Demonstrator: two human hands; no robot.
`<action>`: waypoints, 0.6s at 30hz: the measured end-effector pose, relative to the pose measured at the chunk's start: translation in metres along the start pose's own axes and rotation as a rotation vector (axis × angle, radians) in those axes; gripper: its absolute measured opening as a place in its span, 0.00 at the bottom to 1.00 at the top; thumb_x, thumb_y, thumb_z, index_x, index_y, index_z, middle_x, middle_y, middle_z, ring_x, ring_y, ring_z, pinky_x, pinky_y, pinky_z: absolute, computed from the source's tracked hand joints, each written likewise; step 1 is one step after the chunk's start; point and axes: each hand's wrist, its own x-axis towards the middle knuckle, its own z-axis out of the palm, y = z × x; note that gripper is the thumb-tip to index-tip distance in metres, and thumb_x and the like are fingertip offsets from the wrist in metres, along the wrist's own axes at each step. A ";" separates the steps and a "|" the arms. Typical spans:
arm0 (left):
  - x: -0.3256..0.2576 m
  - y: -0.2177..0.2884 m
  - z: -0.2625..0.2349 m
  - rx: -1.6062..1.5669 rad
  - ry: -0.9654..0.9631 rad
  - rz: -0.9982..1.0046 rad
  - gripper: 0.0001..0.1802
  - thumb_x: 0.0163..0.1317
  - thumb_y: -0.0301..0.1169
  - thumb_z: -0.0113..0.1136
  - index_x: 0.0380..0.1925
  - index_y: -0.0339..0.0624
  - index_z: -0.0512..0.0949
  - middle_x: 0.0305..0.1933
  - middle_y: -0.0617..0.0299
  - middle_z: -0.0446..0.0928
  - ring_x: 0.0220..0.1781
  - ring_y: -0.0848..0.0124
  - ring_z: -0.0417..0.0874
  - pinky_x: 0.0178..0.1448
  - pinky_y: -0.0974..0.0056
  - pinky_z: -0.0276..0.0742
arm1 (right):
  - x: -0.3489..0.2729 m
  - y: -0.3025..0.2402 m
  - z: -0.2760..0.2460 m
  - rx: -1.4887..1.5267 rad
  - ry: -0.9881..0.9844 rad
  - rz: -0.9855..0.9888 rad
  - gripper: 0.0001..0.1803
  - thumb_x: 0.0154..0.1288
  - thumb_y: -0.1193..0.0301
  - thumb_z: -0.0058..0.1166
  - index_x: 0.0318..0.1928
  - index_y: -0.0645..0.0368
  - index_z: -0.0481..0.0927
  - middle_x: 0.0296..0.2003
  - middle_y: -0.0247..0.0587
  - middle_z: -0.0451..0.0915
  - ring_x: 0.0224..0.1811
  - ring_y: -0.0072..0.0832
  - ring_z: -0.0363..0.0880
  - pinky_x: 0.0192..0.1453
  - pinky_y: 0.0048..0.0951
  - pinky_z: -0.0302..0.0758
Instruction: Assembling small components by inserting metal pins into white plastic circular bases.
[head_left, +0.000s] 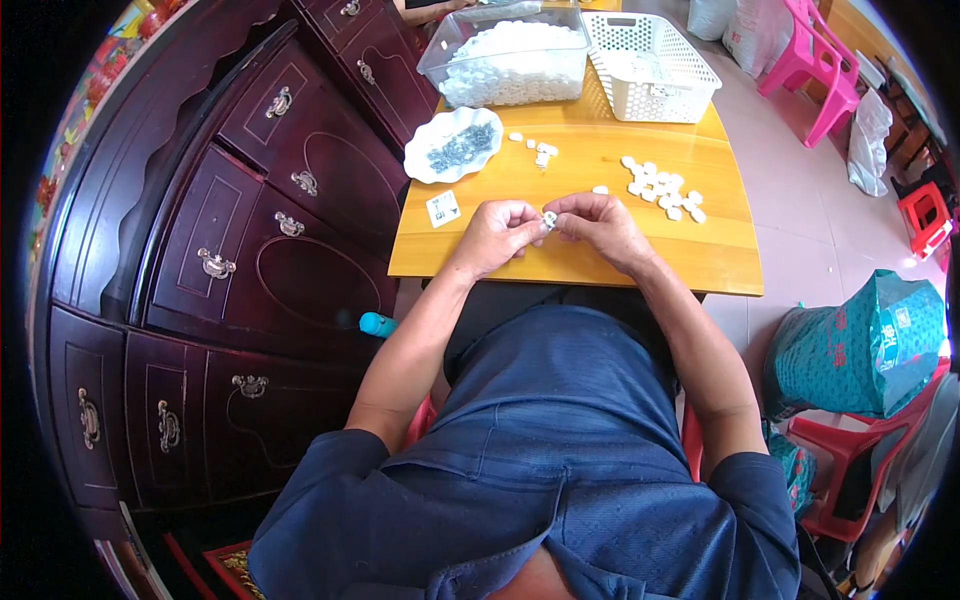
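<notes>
Close to the table's near edge, my left hand and my right hand meet, both closed in a pinch on one small white plastic piece. Its details are too small to make out, and fingertips cover part of it. One loose white piece lies just beyond my right fingers. A cluster of similar white pieces is spread to the right. Several smaller white bits lie farther off in the middle. Beyond my left hand stands a scalloped white dish with small dark, translucent parts.
At the far side of the wooden table, a clear bin heaped with white pieces stands beside a white perforated basket. A printed white card lies left. Dark cabinets flank the left; a teal bag stands right.
</notes>
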 end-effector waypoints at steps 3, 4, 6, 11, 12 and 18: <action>0.000 0.000 0.000 0.054 -0.003 0.031 0.08 0.68 0.32 0.64 0.34 0.39 0.82 0.26 0.69 0.79 0.23 0.84 0.74 0.27 0.76 0.69 | 0.000 -0.001 -0.001 0.003 0.004 0.013 0.12 0.70 0.73 0.57 0.51 0.64 0.84 0.40 0.34 0.86 0.41 0.18 0.81 0.49 0.23 0.79; 0.000 -0.001 0.000 0.091 -0.001 0.072 0.09 0.68 0.33 0.64 0.35 0.39 0.82 0.26 0.70 0.79 0.23 0.84 0.74 0.28 0.76 0.69 | 0.000 -0.001 -0.001 0.000 0.003 0.014 0.12 0.70 0.73 0.58 0.50 0.63 0.85 0.39 0.34 0.86 0.40 0.18 0.81 0.48 0.23 0.79; 0.000 -0.002 -0.002 0.137 0.014 0.106 0.08 0.67 0.31 0.65 0.34 0.37 0.82 0.26 0.70 0.79 0.25 0.85 0.74 0.29 0.75 0.70 | 0.000 0.000 -0.004 0.002 -0.006 0.026 0.12 0.70 0.73 0.58 0.51 0.63 0.84 0.40 0.34 0.86 0.40 0.18 0.81 0.49 0.23 0.79; -0.003 0.004 -0.001 0.108 0.042 0.194 0.06 0.65 0.28 0.67 0.34 0.35 0.83 0.25 0.71 0.80 0.28 0.86 0.74 0.32 0.74 0.72 | 0.001 -0.001 -0.005 0.022 -0.031 0.041 0.13 0.71 0.73 0.58 0.52 0.63 0.84 0.42 0.34 0.86 0.40 0.18 0.80 0.50 0.23 0.79; -0.004 0.004 -0.002 0.129 0.047 0.201 0.06 0.64 0.28 0.67 0.34 0.35 0.83 0.26 0.71 0.80 0.28 0.85 0.74 0.33 0.74 0.72 | 0.001 0.000 -0.005 0.027 -0.032 0.038 0.13 0.70 0.73 0.58 0.52 0.63 0.84 0.42 0.34 0.86 0.40 0.18 0.80 0.50 0.23 0.79; -0.004 0.001 -0.001 0.133 0.057 0.217 0.06 0.65 0.28 0.67 0.34 0.35 0.84 0.26 0.71 0.80 0.29 0.85 0.75 0.33 0.74 0.72 | 0.001 -0.002 -0.003 0.057 -0.018 0.024 0.12 0.70 0.74 0.58 0.51 0.64 0.84 0.41 0.35 0.86 0.40 0.19 0.80 0.49 0.23 0.79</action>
